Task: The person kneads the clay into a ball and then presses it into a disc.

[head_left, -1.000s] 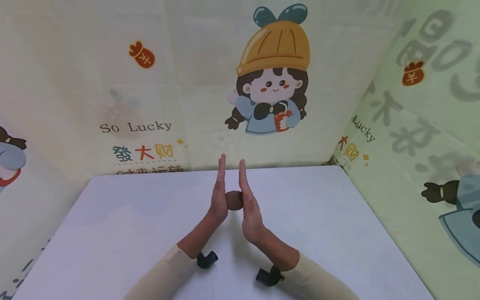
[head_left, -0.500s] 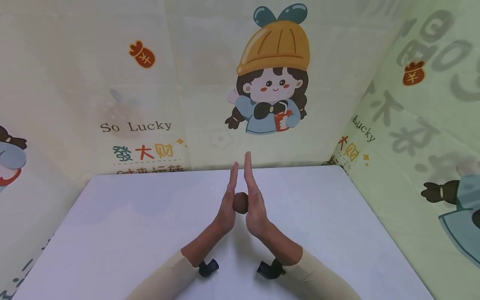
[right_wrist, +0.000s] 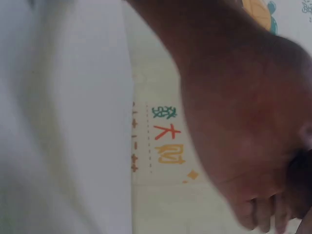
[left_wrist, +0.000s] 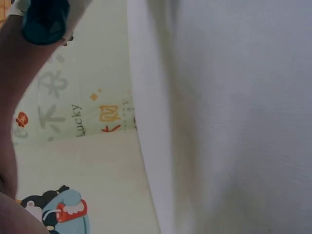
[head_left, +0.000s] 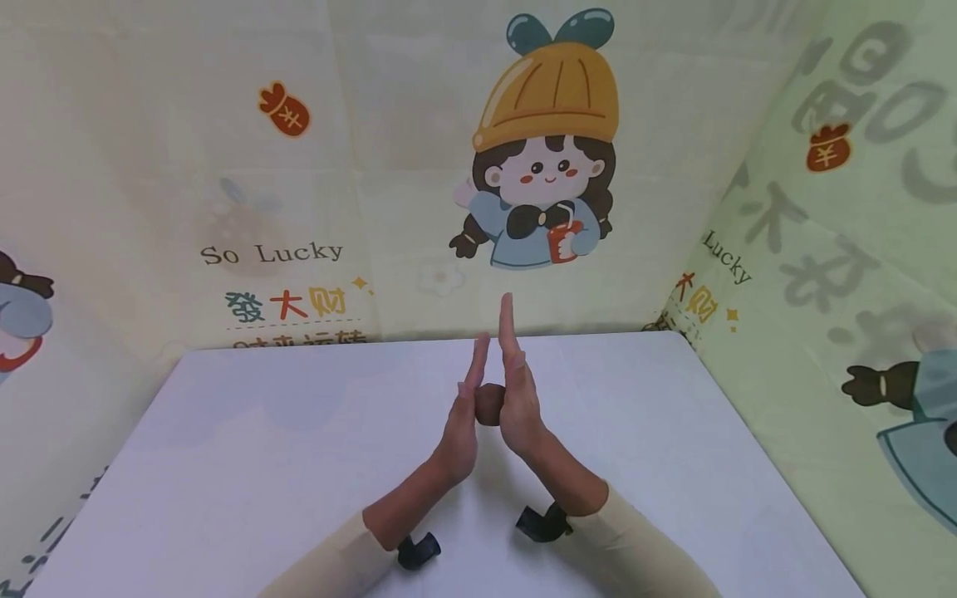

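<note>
A small brown ball (head_left: 489, 404), its material not clear, sits between two upright palms above the table. My left hand (head_left: 458, 432) touches its left side with straight fingers; my right hand (head_left: 522, 403) presses from the right, its fingertips reaching higher than the left ones. In the right wrist view, the left hand (right_wrist: 239, 112) fills much of the picture, and part of the dark ball (right_wrist: 300, 183) shows at the right edge. The left wrist view has the right forearm (left_wrist: 17, 68) along its left side; there the ball is out of sight.
Below the hands lies a white table (head_left: 284, 448). Patterned cloth (head_left: 404, 166) hangs behind it and at both sides. Each wrist carries a small black camera, the left one (head_left: 419, 551) and the right one (head_left: 543, 524).
Both hands and the ball have shifted to the right. The right hand has slid forward and up while the left has slipped back, the ball staying between the palms.
</note>
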The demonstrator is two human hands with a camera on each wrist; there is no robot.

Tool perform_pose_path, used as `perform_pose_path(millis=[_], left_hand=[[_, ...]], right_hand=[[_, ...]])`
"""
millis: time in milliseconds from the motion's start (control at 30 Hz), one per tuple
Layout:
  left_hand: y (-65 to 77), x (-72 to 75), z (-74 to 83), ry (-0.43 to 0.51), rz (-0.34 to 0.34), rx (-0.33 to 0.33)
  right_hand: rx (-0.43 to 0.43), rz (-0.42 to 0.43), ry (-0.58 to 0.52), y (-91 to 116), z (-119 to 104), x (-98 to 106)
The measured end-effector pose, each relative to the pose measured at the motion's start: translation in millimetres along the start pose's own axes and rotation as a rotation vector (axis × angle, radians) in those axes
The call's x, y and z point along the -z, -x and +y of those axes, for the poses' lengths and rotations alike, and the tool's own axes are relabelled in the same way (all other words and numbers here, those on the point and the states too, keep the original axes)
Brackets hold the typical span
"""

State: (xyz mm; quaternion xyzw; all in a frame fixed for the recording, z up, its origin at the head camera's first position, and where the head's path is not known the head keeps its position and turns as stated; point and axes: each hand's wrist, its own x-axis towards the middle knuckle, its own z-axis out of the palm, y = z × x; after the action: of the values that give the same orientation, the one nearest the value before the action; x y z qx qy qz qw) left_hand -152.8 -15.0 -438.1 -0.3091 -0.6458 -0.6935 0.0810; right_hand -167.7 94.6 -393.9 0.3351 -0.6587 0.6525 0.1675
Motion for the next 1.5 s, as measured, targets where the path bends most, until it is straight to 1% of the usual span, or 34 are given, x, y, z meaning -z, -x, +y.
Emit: perform_pose_path(millis=[133,267,367,500,633,800,967,1133,1333,1500], left_hand=[[-1.4,-2.4,10.3,0.007,-0.019,-0.043],[-4.1,-3.4,19.8,0.055,-0.011,-0.034],[-6.5,-2.5,24.4,0.103,0.02,-0.032],[-10.6,0.4,27.3,0.154,0.065,-0.057],[-14.4,4.0,28.9,0.168,0.104,-0.069],[-17.0,8.7,31.2,0.161,0.177,-0.045],[-20.9,14.3,31.3,0.124,0.248,-0.038],[-25.4,19.5,29.0,0.105,0.286,-0.033],[-31.3,27.4,20.7,0.088,0.309,-0.055],[-34.6,33.7,11.7,0.078,0.305,-0.052]], right_hand=[[-0.021,0.002,-0.021,1,6,4],[-0.047,-0.007,-0.069,2,11,4],[-0.065,-0.018,-0.086,3,13,2],[-0.078,-0.018,-0.074,6,17,-3],[-0.09,-0.009,-0.049,9,20,-7],[-0.098,-0.023,-0.025,14,23,-14],[-0.115,-0.044,-0.003,21,25,-20],[-0.121,-0.056,-0.005,27,23,-25],[-0.088,-0.09,-0.033,30,13,-30],[-0.026,-0.105,-0.043,31,6,-33]])
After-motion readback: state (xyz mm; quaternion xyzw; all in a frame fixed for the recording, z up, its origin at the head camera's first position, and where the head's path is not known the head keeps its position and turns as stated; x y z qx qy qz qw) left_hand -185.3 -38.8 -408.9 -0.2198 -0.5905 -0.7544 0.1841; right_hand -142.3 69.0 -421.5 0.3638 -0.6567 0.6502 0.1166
